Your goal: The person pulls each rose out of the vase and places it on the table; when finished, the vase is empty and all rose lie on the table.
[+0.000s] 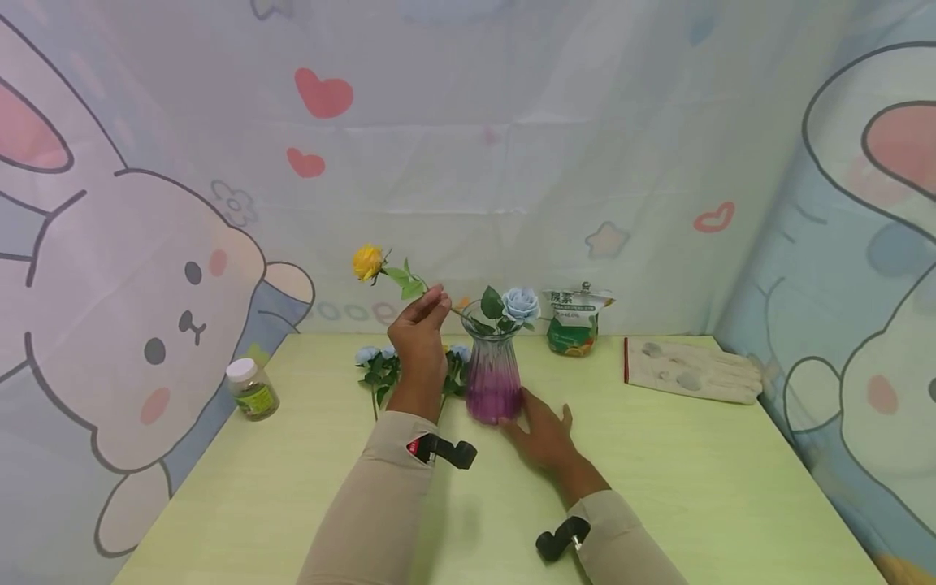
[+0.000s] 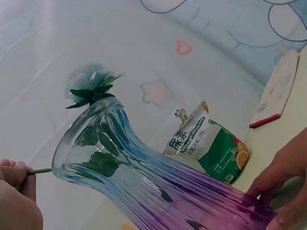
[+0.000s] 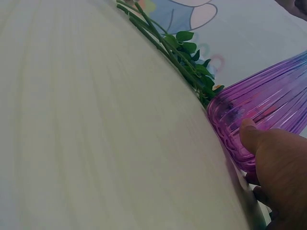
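My left hand (image 1: 422, 337) pinches the green stem of a yellow rose (image 1: 368, 262), whose bloom points up and left. In the left wrist view the stem end (image 2: 39, 171) lies at the rim of a ribbed glass vase (image 1: 494, 378), clear blue above and purple below. A pale blue rose (image 1: 522, 305) with dark leaves stands in the vase, leaning right over the rim. Low on the vase, my right hand (image 1: 544, 435) holds the base, its thumb (image 3: 250, 136) against the purple glass and its other fingers partly hidden.
More blue roses (image 1: 368, 355) lie behind my left forearm, partly hidden. A lidded jar (image 1: 252, 390) stands at the table's left. Right of the vase are a clipped green and white pouch (image 1: 574, 325) and pale gloves (image 1: 691, 371). A printed curtain (image 1: 439, 162) surrounds the table.
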`<state>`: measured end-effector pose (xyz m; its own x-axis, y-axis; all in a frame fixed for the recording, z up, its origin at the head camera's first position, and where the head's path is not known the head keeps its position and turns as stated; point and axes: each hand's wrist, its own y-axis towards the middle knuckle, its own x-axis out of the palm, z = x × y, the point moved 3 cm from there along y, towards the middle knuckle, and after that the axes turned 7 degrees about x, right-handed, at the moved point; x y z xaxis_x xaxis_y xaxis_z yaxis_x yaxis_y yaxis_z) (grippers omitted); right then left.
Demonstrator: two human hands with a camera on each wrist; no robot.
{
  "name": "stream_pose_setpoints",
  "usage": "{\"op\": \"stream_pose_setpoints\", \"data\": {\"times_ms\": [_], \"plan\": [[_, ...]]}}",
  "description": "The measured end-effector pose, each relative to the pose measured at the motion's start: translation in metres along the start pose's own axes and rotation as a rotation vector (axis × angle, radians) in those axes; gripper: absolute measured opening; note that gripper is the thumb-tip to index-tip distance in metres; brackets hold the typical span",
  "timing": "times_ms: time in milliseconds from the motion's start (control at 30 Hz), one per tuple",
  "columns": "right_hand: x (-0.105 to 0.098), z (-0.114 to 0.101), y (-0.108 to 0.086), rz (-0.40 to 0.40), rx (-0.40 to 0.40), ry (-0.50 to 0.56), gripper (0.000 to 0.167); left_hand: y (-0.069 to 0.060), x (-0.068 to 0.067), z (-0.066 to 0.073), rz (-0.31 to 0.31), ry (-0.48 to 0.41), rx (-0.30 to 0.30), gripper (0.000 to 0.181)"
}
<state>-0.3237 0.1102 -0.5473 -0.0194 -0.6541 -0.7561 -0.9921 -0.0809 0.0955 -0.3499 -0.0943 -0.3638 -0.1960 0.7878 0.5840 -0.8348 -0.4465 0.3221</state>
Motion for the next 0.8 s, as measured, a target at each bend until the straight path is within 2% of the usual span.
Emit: {"op": "stream_pose_setpoints", "data": {"times_ms": [300,467,600,800], "plan": [[0.0000,0.0008,0.0011,0.000,-0.004,0.000,0.081,-0.0001,0.0009,-0.0040,-0.044,-0.017,0.044,0.034],[0.0003,0.0017,0.0017,-0.001,-0.008,0.002,0.081,0.0017,0.0043,-0.0021,-0.031,0.005,0.034,0.035],[0.0018,0.0034,0.0015,0.004,-0.011,0.001,0.081,0.0027,0.0032,-0.0022,0.002,0.002,0.018,0.032],[0.0032,0.0036,0.0009,0.018,-0.022,-0.001,0.081,0.0058,-0.0042,-0.0040,0.019,-0.078,-0.007,0.036]]}}
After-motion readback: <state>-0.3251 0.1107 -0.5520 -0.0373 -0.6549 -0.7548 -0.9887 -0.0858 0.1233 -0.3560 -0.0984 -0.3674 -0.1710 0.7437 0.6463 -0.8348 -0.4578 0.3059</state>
